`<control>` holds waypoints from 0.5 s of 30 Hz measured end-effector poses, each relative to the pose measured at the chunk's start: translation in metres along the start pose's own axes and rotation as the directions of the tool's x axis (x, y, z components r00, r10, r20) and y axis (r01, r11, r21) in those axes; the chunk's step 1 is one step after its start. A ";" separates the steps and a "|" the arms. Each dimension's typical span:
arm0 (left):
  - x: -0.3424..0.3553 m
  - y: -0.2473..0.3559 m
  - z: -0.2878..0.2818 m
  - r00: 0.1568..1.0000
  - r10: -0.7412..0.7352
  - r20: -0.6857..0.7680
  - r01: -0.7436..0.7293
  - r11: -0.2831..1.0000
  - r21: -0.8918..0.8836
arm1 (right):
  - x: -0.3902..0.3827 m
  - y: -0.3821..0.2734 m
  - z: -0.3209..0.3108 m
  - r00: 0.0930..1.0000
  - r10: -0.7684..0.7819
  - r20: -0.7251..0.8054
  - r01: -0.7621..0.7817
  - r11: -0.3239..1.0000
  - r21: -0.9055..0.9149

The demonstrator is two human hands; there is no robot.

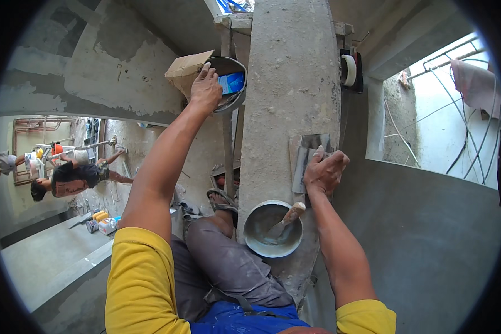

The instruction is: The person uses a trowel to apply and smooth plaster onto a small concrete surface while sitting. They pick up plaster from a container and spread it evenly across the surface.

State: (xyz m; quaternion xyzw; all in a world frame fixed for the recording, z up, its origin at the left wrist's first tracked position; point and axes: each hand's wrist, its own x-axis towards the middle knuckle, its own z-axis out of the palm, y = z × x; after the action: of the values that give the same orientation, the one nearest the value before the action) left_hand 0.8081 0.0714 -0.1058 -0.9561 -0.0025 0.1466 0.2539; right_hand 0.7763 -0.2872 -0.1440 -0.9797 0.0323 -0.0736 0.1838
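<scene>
My left hand [206, 89] is closed around the edge of a torn brown cardboard box [185, 68], right against a dark bucket [240, 102]. A blue packet [232, 83] sits inside the bucket. Whether my fingers also grip the bucket's rim, I cannot tell. On the dusty plank, my right hand [325, 171] has its fingers curled over a steel plastering trowel [299, 170]; its handle is hidden by the hand. Another dark flat blade [315, 140] lies just beyond. Nearer me, a round mixing bowl [256, 245] holds a putty knife [288, 219] with a worn wooden handle.
The long plank [292, 67] runs away from me over a wooden support [234, 22]. A white tape roll [349, 70] hangs by its right edge. At right, a wall opening [428, 122] shows dangling cables. Far left, two people [72, 179] work below, near bottles on a ledge [55, 250].
</scene>
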 end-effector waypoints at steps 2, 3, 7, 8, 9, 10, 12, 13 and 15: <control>-0.003 -0.002 0.003 0.994 0.022 -0.111 -0.016 0.999 0.052 | 0.000 0.000 0.000 1.000 -0.007 -0.008 0.007 1.000 0.003; -0.003 -0.002 0.004 0.994 0.023 -0.110 -0.017 0.998 0.053 | 0.000 0.000 0.000 1.000 -0.006 -0.007 0.006 1.000 0.003; -0.003 0.000 0.006 0.995 0.040 -0.096 -0.039 0.999 0.008 | 0.000 0.001 0.000 1.000 -0.006 -0.007 0.006 1.000 0.007; -0.002 0.001 0.006 0.996 0.038 -0.082 -0.041 0.998 -0.036 | 0.000 0.001 0.000 1.000 0.001 0.001 -0.001 1.000 -0.002; -0.002 0.001 0.006 0.996 0.039 -0.082 -0.042 0.998 -0.037 | 0.000 0.001 0.001 1.000 0.002 0.000 -0.002 1.000 -0.002; -0.001 0.002 0.006 0.996 0.048 -0.075 -0.050 0.998 -0.033 | 0.000 0.002 0.001 1.000 -0.005 -0.008 0.005 1.000 -0.001; -0.002 0.001 0.010 0.996 0.055 -0.066 -0.056 0.998 -0.027 | 0.000 0.000 0.001 1.000 -0.013 -0.014 0.013 1.000 0.004; -0.003 0.002 0.012 0.994 0.061 -0.085 -0.063 0.998 -0.015 | -0.001 -0.002 -0.001 1.000 0.009 0.019 -0.009 1.000 0.012; -0.002 0.006 0.010 0.991 0.072 -0.110 -0.074 0.997 -0.010 | 0.000 0.000 -0.002 0.998 0.033 0.049 -0.033 0.999 0.011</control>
State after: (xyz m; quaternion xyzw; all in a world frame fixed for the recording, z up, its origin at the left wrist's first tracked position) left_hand 0.8028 0.0704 -0.1162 -0.9639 0.0455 0.1028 0.2414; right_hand 0.7757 -0.2878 -0.1426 -0.9794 0.0436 -0.0470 0.1914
